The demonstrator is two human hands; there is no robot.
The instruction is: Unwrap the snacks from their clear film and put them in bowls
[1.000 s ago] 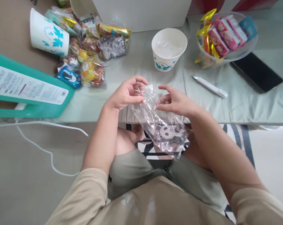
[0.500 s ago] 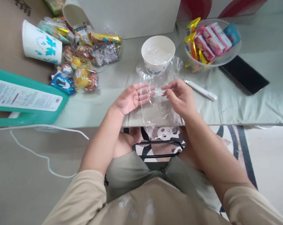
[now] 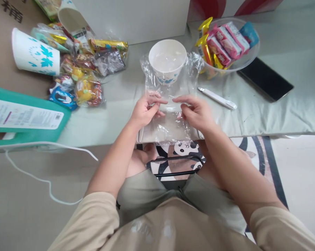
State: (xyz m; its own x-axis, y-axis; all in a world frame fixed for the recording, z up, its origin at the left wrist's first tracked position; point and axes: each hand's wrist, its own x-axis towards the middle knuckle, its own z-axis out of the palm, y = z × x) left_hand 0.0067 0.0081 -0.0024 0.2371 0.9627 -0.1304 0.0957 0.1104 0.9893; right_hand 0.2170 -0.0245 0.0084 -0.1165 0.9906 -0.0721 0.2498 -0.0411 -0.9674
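Note:
A clear plastic bag (image 3: 166,130) lies spread over the front of the table, its lower end hanging past the edge. Over it, my left hand (image 3: 147,108) has its fingers apart, with the index finger stretched to the right. Facing it, my right hand (image 3: 197,111) points its index finger left while the other fingers curl loosely. A small gap separates the two index fingertips. Whether either hand touches the film is hard to tell. Just beyond my hands stands a white paper cup (image 3: 167,71) with blue leaves and something clear inside; film shows on both sides of it.
A white box cutter (image 3: 217,98) and a black phone (image 3: 267,78) lie right. Behind them, a clear round tub (image 3: 247,64) holds wrapped snacks. At left are a tipped paper cup (image 3: 36,52), several wrapped snacks (image 3: 86,90), a green container (image 3: 63,120) and a white cable (image 3: 50,188).
My right hand's pinch has loosened, and its index finger now stretches out. My left hand has turned from palm-up to fingers pointing right. The film lies flatter, spread around the cup.

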